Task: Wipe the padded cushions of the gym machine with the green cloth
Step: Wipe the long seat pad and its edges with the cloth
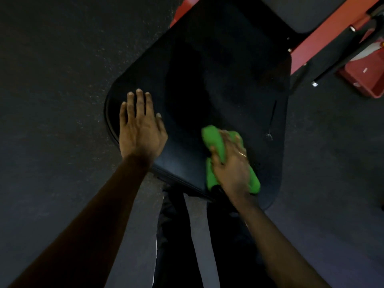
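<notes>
Two grips on a black cushion (207,80): left grip (141,129) pressed flat, fingers straight; right grip (230,163) clutching the bunched green cloth (214,142), which could slip off the near edge.

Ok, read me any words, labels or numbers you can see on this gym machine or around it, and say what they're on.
No text can be read.
Red object, far right: two small white marks, too blurred to read.
Seat cushion, green cloth, red frame: no print visible.
</notes>
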The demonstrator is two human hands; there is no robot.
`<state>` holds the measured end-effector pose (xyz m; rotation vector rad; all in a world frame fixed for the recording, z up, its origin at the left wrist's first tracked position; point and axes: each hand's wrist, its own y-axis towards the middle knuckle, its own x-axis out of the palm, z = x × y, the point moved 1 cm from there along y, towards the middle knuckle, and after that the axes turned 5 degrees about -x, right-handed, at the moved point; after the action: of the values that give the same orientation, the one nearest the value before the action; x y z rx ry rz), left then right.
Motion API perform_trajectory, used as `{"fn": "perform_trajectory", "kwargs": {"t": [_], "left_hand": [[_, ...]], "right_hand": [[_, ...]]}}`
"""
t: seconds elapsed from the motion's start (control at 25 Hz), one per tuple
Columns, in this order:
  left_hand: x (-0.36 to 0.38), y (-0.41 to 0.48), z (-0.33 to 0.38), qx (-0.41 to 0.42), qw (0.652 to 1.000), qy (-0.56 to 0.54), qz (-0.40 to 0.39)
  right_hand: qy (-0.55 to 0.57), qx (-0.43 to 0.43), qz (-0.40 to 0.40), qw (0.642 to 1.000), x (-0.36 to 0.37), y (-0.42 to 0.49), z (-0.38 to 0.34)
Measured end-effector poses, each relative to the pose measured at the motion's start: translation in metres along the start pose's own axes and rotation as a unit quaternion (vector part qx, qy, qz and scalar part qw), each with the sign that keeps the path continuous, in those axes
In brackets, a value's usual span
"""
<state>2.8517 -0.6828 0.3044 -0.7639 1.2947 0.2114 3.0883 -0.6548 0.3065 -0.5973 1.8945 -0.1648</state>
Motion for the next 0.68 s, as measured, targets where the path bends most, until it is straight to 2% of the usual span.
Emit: {"fn": "perform_trajectory", "kwargs": {"t": [0.12, 0.2, 0.28, 0.36, 0.44, 0.48, 0.68], "left_hand": [[0.0, 0.0, 0.001, -0.003, 1.0, 0.004, 0.006], [0.0, -0.002, 0.002, -0.005, 1.0, 0.01, 0.005], [0.001, -0.002, 0.003, -0.002, 1.0, 0.007, 0.011], [0.002, 0.0, 0.002, -0.003, 1.0, -0.001, 0.018], [0.002, 0.0, 0.0, -0.004, 1.0, -0.008, 0.017], [0.002, 0.0, 0.001, -0.003, 1.0, -0.007, 0.018], [0.001, -0.001, 0.003, -0.007, 1.0, -0.001, 0.011]], "right_hand": [[0.031, 0.171, 0.026, 0.984, -0.021, -0.016, 0.059], [0.005, 0.232, 0.035, 0.972, -0.011, -0.002, 0.037], [-0.006, 0.178, 0.032, 0.984, 0.006, 0.022, -0.015], [0.002, 0.061, 0.004, 0.998, 0.022, 0.033, -0.067], [0.005, -0.041, -0.033, 0.999, 0.023, 0.025, -0.074], [0.011, -0.049, -0.034, 0.998, 0.018, 0.016, -0.058], [-0.001, 0.129, 0.031, 0.991, -0.024, -0.04, 0.067]]}}
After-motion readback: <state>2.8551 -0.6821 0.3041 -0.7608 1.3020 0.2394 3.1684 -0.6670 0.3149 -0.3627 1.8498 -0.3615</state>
